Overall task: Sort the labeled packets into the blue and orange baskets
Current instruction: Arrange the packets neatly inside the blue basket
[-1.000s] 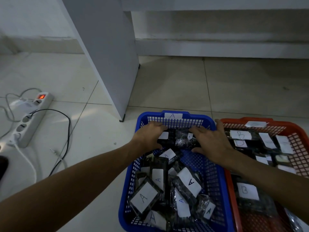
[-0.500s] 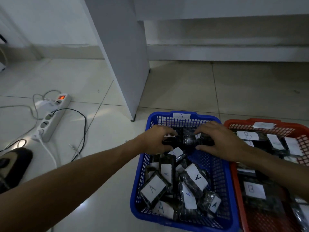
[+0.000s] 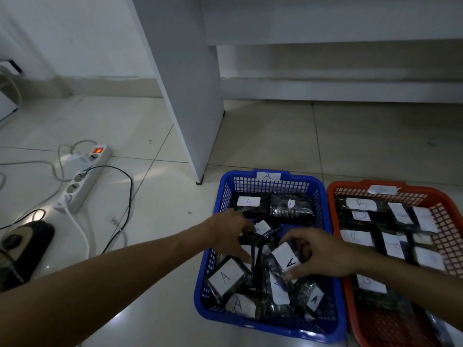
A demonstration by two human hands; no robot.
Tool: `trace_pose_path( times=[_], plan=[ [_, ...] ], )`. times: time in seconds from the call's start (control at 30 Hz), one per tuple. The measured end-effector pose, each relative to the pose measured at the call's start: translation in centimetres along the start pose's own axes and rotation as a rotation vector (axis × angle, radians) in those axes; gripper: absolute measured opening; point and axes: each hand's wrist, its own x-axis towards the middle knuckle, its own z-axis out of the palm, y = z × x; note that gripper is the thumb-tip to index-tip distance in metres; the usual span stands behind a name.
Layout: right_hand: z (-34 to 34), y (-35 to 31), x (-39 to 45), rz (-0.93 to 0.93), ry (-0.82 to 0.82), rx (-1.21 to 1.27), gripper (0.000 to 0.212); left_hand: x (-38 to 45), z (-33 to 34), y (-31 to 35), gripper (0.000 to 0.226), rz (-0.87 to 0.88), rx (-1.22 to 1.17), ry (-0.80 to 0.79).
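Sorting looked nearly done: both hands, left hand (image 3: 231,236) and right hand (image 3: 323,256), grasped A packets (image 3: 284,259) in the blue basket (image 3: 323,196) at lower centre, B packets filling the orange basket (image 3: 448,214)

Both bare forearms reach forward from the lower corners of the view and meet over the middle of the blue basket (image 3: 323,196). The left hand (image 3: 229,232) is turned palm down, fingers bent downward among the packets near the basket's left wall. The right hand (image 3: 323,255) curls its fingers and thumb round the edge of an A-labeled packet (image 3: 284,259), knuckles toward the basket's right wall.
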Motion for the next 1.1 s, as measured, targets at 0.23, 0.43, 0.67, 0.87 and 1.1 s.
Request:
trace_pose_path(
  times=[0.23, 0.43, 0.67, 0.87, 1.1],
  plan=[
    [-0.6, 0.2, -0.4, -0.024, 0.049, 0.141, 0.033, -0.2, 0.2, 0.3, 0.094, 0.032, 0.009, -0.029],
    [-0.7, 0.5, -0.2, 0.009, 0.071, 0.216, 0.029, -1.0, 0.2, 0.6, 0.069, 0.039, -0.140, 0.084],
    [-1.3, 0.3, -0.1, 0.108, 0.095, 0.417, 0.029, -1.8, -1.5, -0.7, 0.026, 0.035, -0.690, 0.078],
    [-1.7, -0.3, 0.1, 0.205, 0.165, 0.718, 0.033, -2.5, -3.2, -2.9, 0.023, -0.048, -1.094, 0.184],
    [-2.0, -0.3, 1.2, 0.240, 0.321, 0.920, 0.037, -1.6, -3.7, -4.7, 0.039, -0.242, -1.218, 0.281]
  ],
)
